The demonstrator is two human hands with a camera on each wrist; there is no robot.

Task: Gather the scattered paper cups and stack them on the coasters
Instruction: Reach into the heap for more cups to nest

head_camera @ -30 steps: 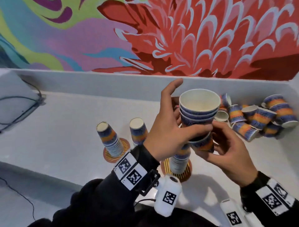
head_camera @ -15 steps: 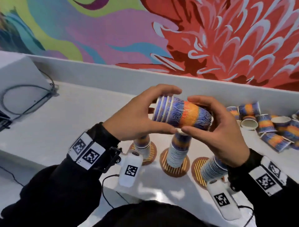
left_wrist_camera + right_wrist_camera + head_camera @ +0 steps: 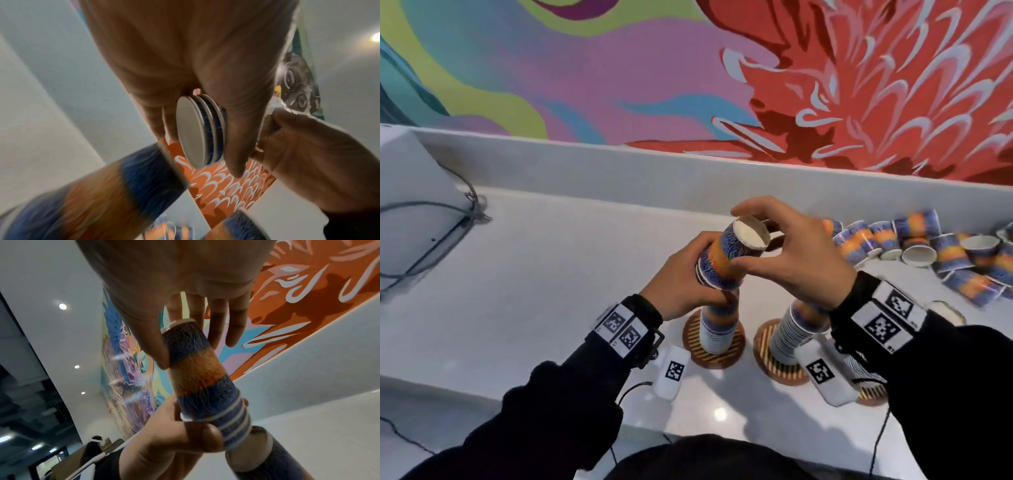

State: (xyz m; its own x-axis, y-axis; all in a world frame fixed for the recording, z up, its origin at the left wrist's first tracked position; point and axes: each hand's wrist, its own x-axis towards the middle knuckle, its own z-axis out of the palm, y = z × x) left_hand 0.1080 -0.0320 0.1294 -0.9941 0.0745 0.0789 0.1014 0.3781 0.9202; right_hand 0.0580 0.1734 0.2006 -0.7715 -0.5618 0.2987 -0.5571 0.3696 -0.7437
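Behind the white counter (image 3: 571, 274) a bright floral mural (image 3: 825, 102) fills the wall; I read the scene from the head view first. Both hands hold a short nested bundle of cups (image 3: 726, 260), upside down and tilted, its base uppermost; my left hand (image 3: 681, 284) curls round the rim end, and my right hand (image 3: 801, 260) pinches the base end between thumb and fingertips. The bundle hovers just above the stack (image 3: 717, 329) on the middle coaster (image 3: 714, 356); a second stack (image 3: 798, 332) stands on the coaster (image 3: 780, 370) beside it, and loose cups (image 3: 914, 243) lie scattered at the far right. What worries me: the bundle is tilted (and the wrist views are smeared), so a rim could catch the top of the stack off-centre and tip it; my right sleeve (image 3: 928, 359) hangs close over the second stack and could topple it.
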